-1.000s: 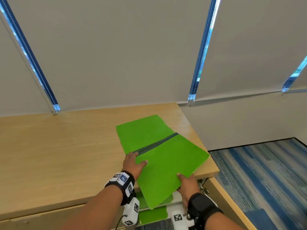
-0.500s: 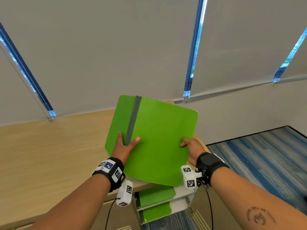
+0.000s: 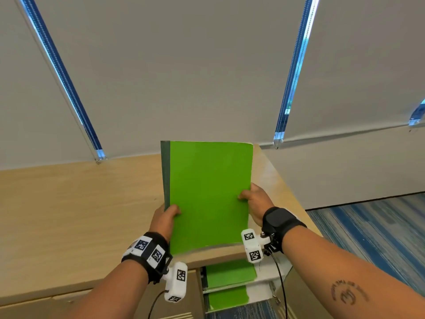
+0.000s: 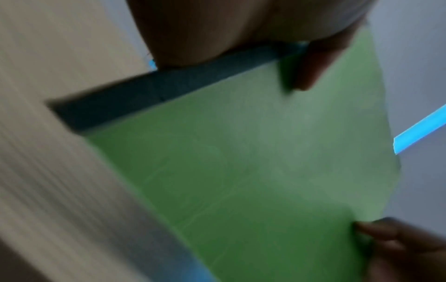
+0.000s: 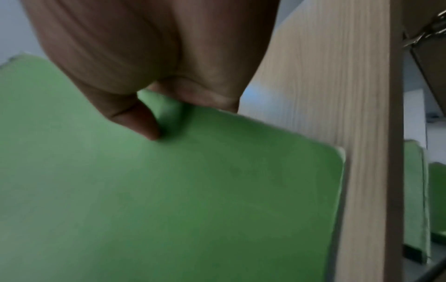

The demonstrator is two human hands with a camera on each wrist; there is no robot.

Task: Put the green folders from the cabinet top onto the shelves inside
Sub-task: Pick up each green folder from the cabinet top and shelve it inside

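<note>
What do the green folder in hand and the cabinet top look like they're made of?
Green folder: likely thin matte card; it bows where the right hand pinches its edge, with a darker strip, perhaps cloth tape, along the spine. Cabinet top: light wood-grain board, probably laminate, smooth with a faint sheen.

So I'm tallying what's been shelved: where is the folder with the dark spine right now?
In the head view the folder is above the cabinet top's right end, held between the left hand and right hand, not shelved.

No words or numbers can be read; the white wrist-camera blocks point(image 3: 175, 282) bear only black-and-white square marker patterns.
</note>
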